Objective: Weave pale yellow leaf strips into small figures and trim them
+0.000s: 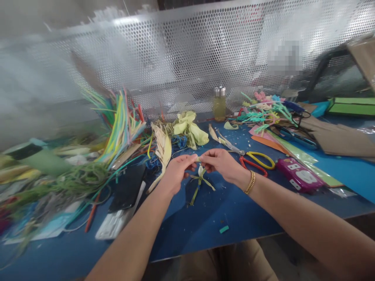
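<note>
My left hand (180, 168) and my right hand (218, 162) meet over the blue table, both closed in a pinch. Between their fingertips runs a short pale green strip (198, 159), mostly covered by the fingers. Just below the fingers is a small figure of knotted green husk strips (200, 179) with thin limbs; whether it hangs or lies on the table, I cannot tell. Beyond my left hand lie a dried corn husk (162, 146) and crumpled pale green husks (191, 130). Scissors (253, 159) with yellow and red handles rest past my right hand.
At left are bundled coloured pipe cleaners (120, 125), green cord (76, 183) and a black phone (127, 189). A lidded bottle (219, 104) stands at the back before a perforated metal screen (196, 54). Right are a purple case (299, 175), fuzzy flowers (268, 109) and cardboard (345, 138).
</note>
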Demonstrator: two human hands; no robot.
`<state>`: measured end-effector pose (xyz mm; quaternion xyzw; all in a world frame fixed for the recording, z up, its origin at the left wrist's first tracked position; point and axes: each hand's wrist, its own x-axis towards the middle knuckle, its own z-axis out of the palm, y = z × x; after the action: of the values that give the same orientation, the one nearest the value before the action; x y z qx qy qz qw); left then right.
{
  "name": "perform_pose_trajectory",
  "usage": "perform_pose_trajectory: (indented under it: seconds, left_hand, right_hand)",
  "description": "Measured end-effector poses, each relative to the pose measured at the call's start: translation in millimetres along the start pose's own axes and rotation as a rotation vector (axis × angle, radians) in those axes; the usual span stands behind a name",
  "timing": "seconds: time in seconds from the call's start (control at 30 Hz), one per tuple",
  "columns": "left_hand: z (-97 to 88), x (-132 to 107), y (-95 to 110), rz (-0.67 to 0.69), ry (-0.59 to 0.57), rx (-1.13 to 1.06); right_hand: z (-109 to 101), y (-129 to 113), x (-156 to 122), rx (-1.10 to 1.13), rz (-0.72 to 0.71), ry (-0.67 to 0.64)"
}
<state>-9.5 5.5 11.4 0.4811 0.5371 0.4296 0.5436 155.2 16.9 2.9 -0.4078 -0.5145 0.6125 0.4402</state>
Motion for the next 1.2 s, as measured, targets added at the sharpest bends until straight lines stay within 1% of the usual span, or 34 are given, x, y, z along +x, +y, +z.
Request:
perform_pose_trajectory:
  seconds: [0.07,0.17,0.23,0.27,0.33,0.43,0.47,0.5,0.53,0.6,0.67,0.73,0.83,0.9,0.97,1.03,1.13,1.2]
  left_hand:
    - [0.9,0.3,-1.4,0.034,0.001,0.012]
    - [0.4,1.4,-1.5,0.026,0.022,-0.010]
    - [-0.4,2.2,-0.6,0.008,0.038,-0.050]
    - [-0.8,2.5,0.0,0.000,0.042,-0.070]
    - [-1.1,2.8,0.9,-0.011,0.050,-0.101]
    - [-1.1,2.3,1.3,-0.025,0.051,-0.110]
    - [-1.1,1.9,1.1,-0.031,0.038,-0.103]
    - [-1.1,1.5,0.8,-0.037,0.020,-0.097]
    - [-1.0,1.1,0.4,-0.038,0.003,-0.091]
    - [-0.7,0.2,-0.5,-0.007,-0.006,-0.082]
    - [-0.1,-0.4,-1.5,0.067,0.002,-0.073]
    - [0.9,-0.7,-2.8,0.145,-0.010,-0.043]
    - [2.5,-0.7,-5.2,0.246,-0.043,0.033]
    - [3.1,-0.6,-6.2,0.278,-0.038,0.077]
    - [3.3,-0.5,-6.4,0.260,-0.027,0.075]
    - [3.5,-0.3,-6.2,0.233,-0.014,0.028]
    - [4.3,0.2,-6.0,0.210,-0.001,-0.032]
    - [4.8,0.3,-6.2,0.196,-0.002,-0.034]
  right_hand:
    - [-0.4,-0.3,-0.2,-0.006,0.023,-0.019]
    - [-3.3,-3.3,-0.6,0.017,0.076,-0.032]
    - [-5.9,-5.0,-0.6,0.015,0.063,-0.011]
    - [-7.0,-5.2,-0.4,0.000,0.035,0.000]
    - [-8.4,-4.0,0.0,-0.070,-0.071,0.000]
    - [-8.4,0.9,1.4,-0.228,-0.325,-0.026]
    - [-7.9,2.8,2.1,-0.276,-0.390,-0.025]
    - [-7.4,4.7,3.0,-0.304,-0.422,-0.012]
    - [-6.9,6.3,3.8,-0.307,-0.418,0.003]
    - [-6.0,8.7,5.4,-0.247,-0.327,0.030]
    - [-5.3,9.6,6.5,-0.141,-0.214,0.053]
    - [-4.3,9.2,6.5,-0.059,-0.137,0.065]
    - [-2.2,7.0,5.0,-0.010,-0.071,0.065]
    - [-1.0,5.4,3.5,-0.007,-0.047,0.059]
    - [-0.5,4.4,2.2,-0.013,-0.050,0.057]
    - [-1.0,4.1,1.2,-0.007,-0.081,0.046]
    - [-2.6,5.0,0.5,-0.054,-0.187,0.000]
    - [-3.6,6.1,0.8,-0.137,-0.267,0.005]
